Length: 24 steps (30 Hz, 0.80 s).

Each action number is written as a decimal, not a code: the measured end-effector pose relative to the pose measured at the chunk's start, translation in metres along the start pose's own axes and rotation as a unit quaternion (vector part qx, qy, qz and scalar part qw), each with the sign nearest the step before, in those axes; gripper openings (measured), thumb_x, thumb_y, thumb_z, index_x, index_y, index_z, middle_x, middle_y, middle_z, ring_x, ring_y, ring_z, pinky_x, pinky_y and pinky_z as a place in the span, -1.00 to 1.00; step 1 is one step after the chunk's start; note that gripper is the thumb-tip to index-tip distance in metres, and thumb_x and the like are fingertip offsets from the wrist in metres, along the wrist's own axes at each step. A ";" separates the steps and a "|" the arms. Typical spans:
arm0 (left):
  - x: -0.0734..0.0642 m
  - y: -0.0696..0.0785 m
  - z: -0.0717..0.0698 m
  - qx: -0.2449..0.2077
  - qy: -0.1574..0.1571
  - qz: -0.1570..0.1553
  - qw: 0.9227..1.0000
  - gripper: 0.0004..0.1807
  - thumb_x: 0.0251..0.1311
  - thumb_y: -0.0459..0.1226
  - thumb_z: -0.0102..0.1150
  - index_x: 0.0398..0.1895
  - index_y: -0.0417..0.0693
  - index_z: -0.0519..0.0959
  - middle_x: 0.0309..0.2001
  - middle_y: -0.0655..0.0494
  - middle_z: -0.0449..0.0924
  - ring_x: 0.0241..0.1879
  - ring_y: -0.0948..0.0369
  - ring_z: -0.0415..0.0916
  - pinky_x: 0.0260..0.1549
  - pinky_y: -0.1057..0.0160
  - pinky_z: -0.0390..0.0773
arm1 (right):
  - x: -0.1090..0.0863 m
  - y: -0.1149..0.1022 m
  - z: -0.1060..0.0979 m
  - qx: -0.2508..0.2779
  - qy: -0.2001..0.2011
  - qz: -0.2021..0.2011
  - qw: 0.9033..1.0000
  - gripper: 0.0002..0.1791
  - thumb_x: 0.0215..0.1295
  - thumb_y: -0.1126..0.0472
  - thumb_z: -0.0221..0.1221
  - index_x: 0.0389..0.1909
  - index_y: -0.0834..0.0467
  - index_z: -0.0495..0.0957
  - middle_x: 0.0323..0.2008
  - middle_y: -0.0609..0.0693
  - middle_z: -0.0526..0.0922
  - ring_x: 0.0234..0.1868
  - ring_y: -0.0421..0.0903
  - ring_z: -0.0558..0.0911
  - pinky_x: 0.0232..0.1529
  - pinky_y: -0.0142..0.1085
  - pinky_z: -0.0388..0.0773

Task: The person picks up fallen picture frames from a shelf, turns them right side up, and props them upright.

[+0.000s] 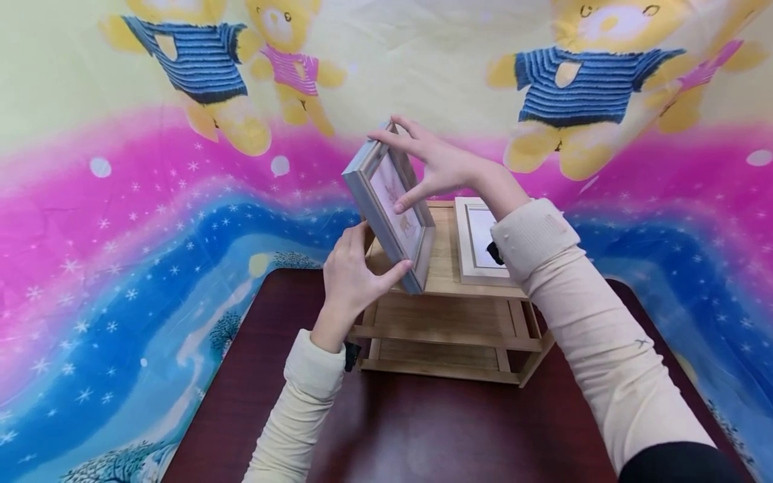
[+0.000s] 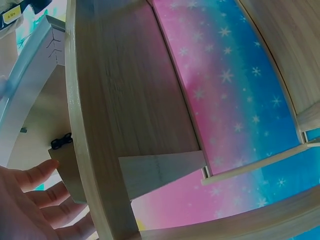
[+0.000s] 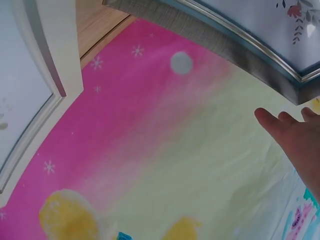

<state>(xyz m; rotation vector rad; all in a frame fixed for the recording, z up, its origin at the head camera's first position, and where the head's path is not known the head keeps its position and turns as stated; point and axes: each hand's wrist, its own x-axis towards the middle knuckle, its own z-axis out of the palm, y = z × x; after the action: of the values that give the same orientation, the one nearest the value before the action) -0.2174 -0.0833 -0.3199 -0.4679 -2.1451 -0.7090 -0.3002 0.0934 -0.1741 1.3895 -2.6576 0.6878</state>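
A grey-edged picture frame [image 1: 395,208] stands tilted above the left part of a wooden shelf's top. My left hand [image 1: 353,268] grips its lower left side, thumb on the front edge and fingers behind. At the upper edge is my right hand [image 1: 437,161], fingertips on the rim and thumb across the picture side. In the left wrist view, the left hand [image 2: 40,205] is by the frame's brown back, where a stand piece [image 2: 70,170] and a black tie show. The right wrist view has the right hand [image 3: 297,140] beside the frame's dark corner [image 3: 280,80].
A white picture frame [image 1: 465,248] lies on the right of the wooden shelf [image 1: 443,268], under the right forearm. Lower tiers [image 1: 447,318] open toward me. The shelf stands on a dark red table [image 1: 423,429]. Behind hangs a printed bear cloth [image 1: 386,67].
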 end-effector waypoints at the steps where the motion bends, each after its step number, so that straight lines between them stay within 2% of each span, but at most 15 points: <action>1: 0.000 0.000 0.000 -0.002 0.000 0.000 1.000 -0.15 -0.19 0.27 0.15 0.05 -0.19 0.40 -0.19 -0.06 0.53 -0.25 0.10 0.47 -0.38 0.14 0.50 | 0.000 0.001 0.000 -0.004 -0.001 -0.003 1.000 0.14 -0.22 -0.07 0.43 0.40 -0.11 -0.03 0.41 0.04 -0.33 0.37 0.04 -0.16 0.24 0.12 -0.03; 7: 0.003 -0.005 -0.002 -0.022 -0.020 -0.006 1.000 -0.21 -0.16 0.23 0.13 0.05 -0.16 0.42 -0.16 -0.03 0.53 -0.23 0.11 0.45 -0.34 0.11 0.49 | 0.001 0.003 -0.002 -0.034 -0.004 -0.018 0.999 0.16 -0.23 -0.09 0.43 0.40 -0.07 -0.03 0.41 0.06 -0.30 0.38 0.03 -0.20 0.24 0.12 -0.05; 11: 0.005 -0.012 -0.006 -0.047 -0.043 -0.016 0.998 -0.26 -0.16 0.16 0.12 0.03 -0.17 0.44 -0.17 -0.02 0.52 -0.27 0.14 0.42 -0.37 0.09 0.48 | 0.001 0.003 -0.005 -0.054 -0.005 -0.006 0.999 0.15 -0.22 -0.12 0.42 0.40 -0.10 -0.04 0.41 0.07 -0.25 0.38 0.04 -0.17 0.24 0.13 -0.05; 15: 0.007 -0.017 -0.008 -0.058 -0.056 -0.020 0.997 -0.28 -0.16 0.14 0.07 0.01 -0.17 0.44 -0.21 -0.01 0.51 -0.33 0.14 0.39 -0.42 0.09 0.46 | 0.004 0.005 -0.006 -0.047 0.005 0.001 0.999 0.14 -0.22 -0.13 0.42 0.40 -0.11 -0.01 0.41 0.07 -0.21 0.37 0.04 -0.14 0.25 0.12 -0.05; 19: 0.008 -0.019 -0.009 -0.059 -0.057 -0.016 0.997 -0.28 -0.15 0.15 0.04 0.01 -0.18 0.45 -0.22 -0.02 0.51 -0.34 0.13 0.40 -0.42 0.07 0.47 | 0.007 0.011 -0.003 0.019 0.033 -0.008 0.999 0.08 -0.17 0.03 0.43 0.39 -0.01 0.03 0.39 0.05 -0.16 0.31 0.03 0.04 0.23 0.04 0.11; 22: 0.009 -0.020 -0.009 -0.057 -0.056 -0.011 0.997 -0.28 -0.15 0.15 0.02 0.00 -0.19 0.45 -0.22 -0.03 0.52 -0.33 0.13 0.40 -0.41 0.07 0.47 | 0.008 0.018 0.001 0.084 0.051 0.001 0.995 0.04 -0.15 0.17 0.43 0.38 0.03 0.06 0.38 0.03 -0.18 0.23 0.05 0.19 0.18 -0.03 0.23; 24: 0.009 -0.021 -0.009 -0.057 -0.056 -0.010 0.997 -0.28 -0.15 0.15 0.02 0.00 -0.19 0.45 -0.21 -0.03 0.52 -0.33 0.13 0.40 -0.40 0.08 0.47 | 0.009 0.021 0.002 0.123 0.056 0.016 0.991 0.02 -0.13 0.22 0.41 0.37 0.02 0.07 0.36 0.03 -0.11 0.20 0.09 0.26 0.16 -0.04 0.27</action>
<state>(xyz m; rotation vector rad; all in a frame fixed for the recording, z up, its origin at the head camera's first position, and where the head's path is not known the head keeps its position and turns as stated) -0.2290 -0.1039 -0.3152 -0.5593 -2.2243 -0.8379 -0.3216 0.0958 -0.1810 1.3179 -2.5824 1.0953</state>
